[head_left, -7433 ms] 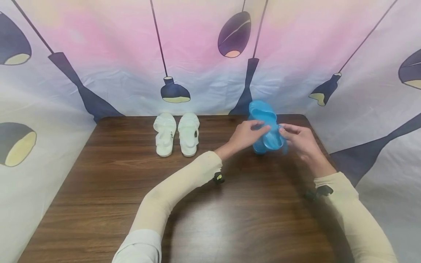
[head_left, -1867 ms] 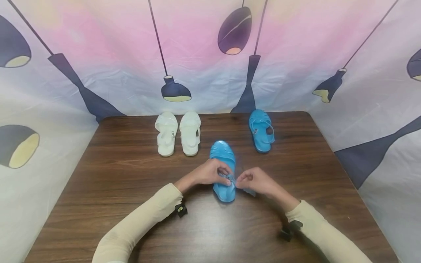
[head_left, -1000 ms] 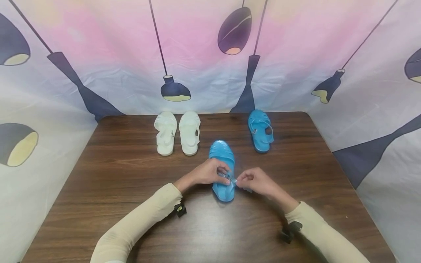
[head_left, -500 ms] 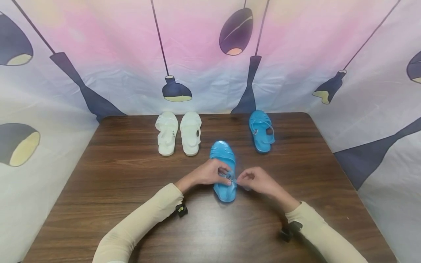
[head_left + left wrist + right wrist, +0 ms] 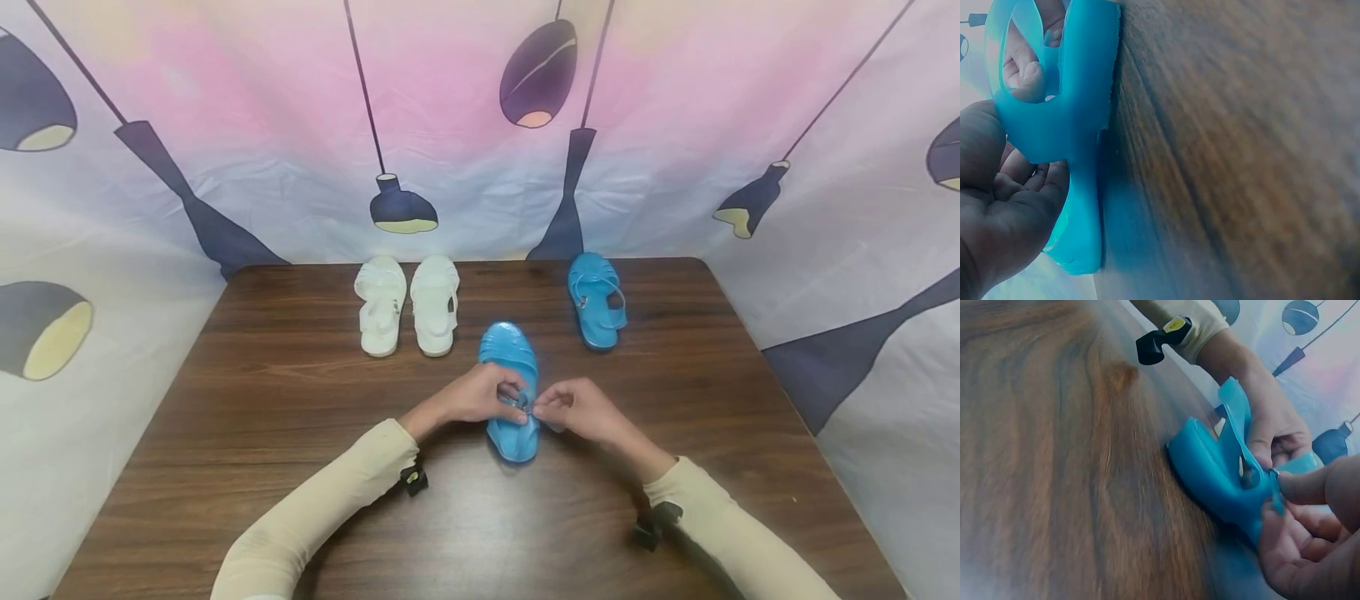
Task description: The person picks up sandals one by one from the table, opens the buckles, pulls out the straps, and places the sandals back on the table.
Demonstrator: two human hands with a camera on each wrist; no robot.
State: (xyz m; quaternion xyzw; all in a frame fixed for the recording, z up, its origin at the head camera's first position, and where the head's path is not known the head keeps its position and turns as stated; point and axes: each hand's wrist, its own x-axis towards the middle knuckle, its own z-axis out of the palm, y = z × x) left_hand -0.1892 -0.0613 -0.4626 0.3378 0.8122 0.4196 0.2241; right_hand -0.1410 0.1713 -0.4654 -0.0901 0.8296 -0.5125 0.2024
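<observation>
A blue jelly sandal (image 5: 507,343) lies toe away from me near the middle of the wooden table (image 5: 322,500). From its left side my left hand (image 5: 474,394) reaches over the opening and holds the ankle strap by the buckle, thumb and fingers curled. At the right side my right hand (image 5: 587,410) pinches the strap end between thumb and fingers, right beside the small metal buckle (image 5: 1274,471). In the left wrist view the sandal's heel strap (image 5: 1029,122) passes over my left thumb. My fingers partly hide the buckle.
The other blue sandal (image 5: 600,321) stands at the back right, its strap looped across. A pair of white sandals, a left one (image 5: 381,333) and a right one (image 5: 433,329), stands side by side at the back. A printed curtain (image 5: 300,125) hangs behind the table.
Earlier both hands worked on a blue sandal at the back right; now they are at the one in the middle. In the last half second my right hand has shifted slightly left, closer to the buckle.
</observation>
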